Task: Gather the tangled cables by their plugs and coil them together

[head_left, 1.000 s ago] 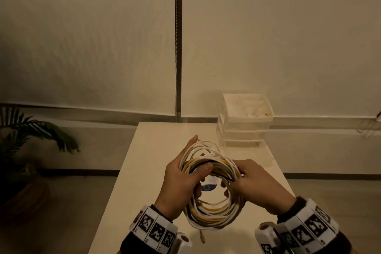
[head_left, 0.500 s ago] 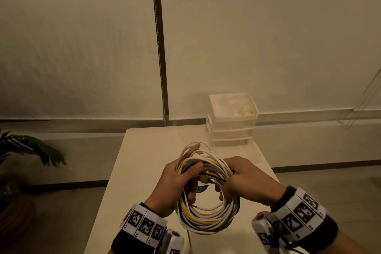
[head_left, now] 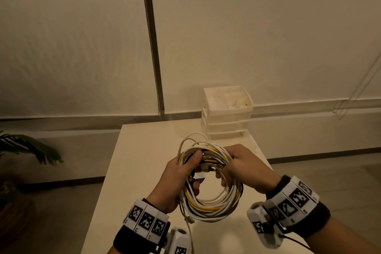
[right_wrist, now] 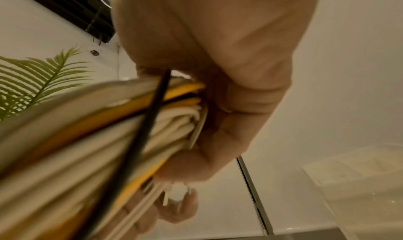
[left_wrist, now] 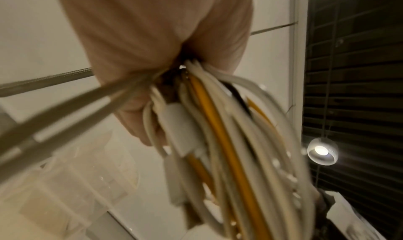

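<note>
A coil of white, yellow and black cables [head_left: 212, 206] hangs in the air above the table, held upright between both hands. My left hand [head_left: 181, 173] grips its left side, thumb laid over the top strands. My right hand [head_left: 239, 167] grips the right side with fingers curled through the ring. Several plugs [head_left: 206, 169] bunch together at the top inside of the coil. One white plug [head_left: 190, 219] dangles below on a loose end. In the left wrist view the cable bundle [left_wrist: 229, 140] runs out of the fist; in the right wrist view the strands [right_wrist: 130, 123] lie in the curled fingers.
The white table [head_left: 140, 171] lies under the hands. A white stacked drawer organizer [head_left: 226, 115] stands at its far right edge. A potted plant [head_left: 24, 148] stands on the floor to the left. A wall with a metal strip is behind.
The coil and both hands have stayed together while my head has shifted, so the scene slides right and lower. My left thumb has slid further over the top strands.
</note>
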Demonstrator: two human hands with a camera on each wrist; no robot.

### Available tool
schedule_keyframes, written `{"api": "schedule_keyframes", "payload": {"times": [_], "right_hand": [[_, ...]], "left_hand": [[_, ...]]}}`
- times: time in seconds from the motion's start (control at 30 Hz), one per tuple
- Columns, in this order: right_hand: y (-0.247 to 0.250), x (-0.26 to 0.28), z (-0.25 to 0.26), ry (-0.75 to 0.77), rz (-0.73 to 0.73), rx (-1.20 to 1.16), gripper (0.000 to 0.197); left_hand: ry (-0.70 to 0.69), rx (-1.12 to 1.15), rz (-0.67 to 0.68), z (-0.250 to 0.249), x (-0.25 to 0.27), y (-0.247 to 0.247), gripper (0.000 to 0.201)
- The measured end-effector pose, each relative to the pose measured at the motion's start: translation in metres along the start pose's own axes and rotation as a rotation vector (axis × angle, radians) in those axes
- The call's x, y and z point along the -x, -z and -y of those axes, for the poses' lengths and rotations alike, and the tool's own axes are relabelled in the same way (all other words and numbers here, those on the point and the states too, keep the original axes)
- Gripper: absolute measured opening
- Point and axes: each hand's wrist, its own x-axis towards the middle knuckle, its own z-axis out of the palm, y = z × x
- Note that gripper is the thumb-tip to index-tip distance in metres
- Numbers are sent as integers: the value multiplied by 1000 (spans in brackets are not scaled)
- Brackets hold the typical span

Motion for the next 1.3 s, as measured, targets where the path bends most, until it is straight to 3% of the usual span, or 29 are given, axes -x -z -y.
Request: {"api": "schedule_keyframes", "payload": {"times": [0.2, 0.33, 0.47, 0.57, 0.67, 0.73, 0.83, 0.9, 1.03, 1.1, 1.17, 1.3], "right_hand": [[-3, -1, -1, 15, 7, -108, 30], [-1, -6, -6, 33, 43, -214, 44], [5, -7, -13, 34, 121, -314, 57], [12, -5, -21, 59, 211, -520, 49], [10, -1, -49, -1, 144, -840, 47], [-8, 2, -71, -98, 126, -881, 42], [-48, 6, -89, -220, 268, -624, 67], [-65, 7, -87, -204, 355, -541, 79], [-66, 14, -82, -118, 499, -920, 62], [-64, 22, -80, -71, 436, -946, 57], [-63, 28, -73, -47, 267, -936, 48], [-67, 28, -58, -68, -54, -1061, 48]], "left_hand": [[30, -3, -8, -4, 0, -1, 47], [59, 16, -32, -2, -2, -1, 54], [59, 54, -102, 0, -4, -9, 40], [59, 130, -160, 0, -6, -9, 42], [53, 266, -169, -3, -8, -6, 43], [47, 338, -186, -7, -11, -3, 43], [83, 481, -195, -12, -16, -1, 43], [108, 581, -177, -14, -18, 0, 39], [82, 608, -204, -14, -19, 0, 38], [67, 606, -253, -12, -19, 1, 38], [57, 621, -311, -4, -21, 3, 39], [68, 627, -415, 20, -27, -1, 50]]}}
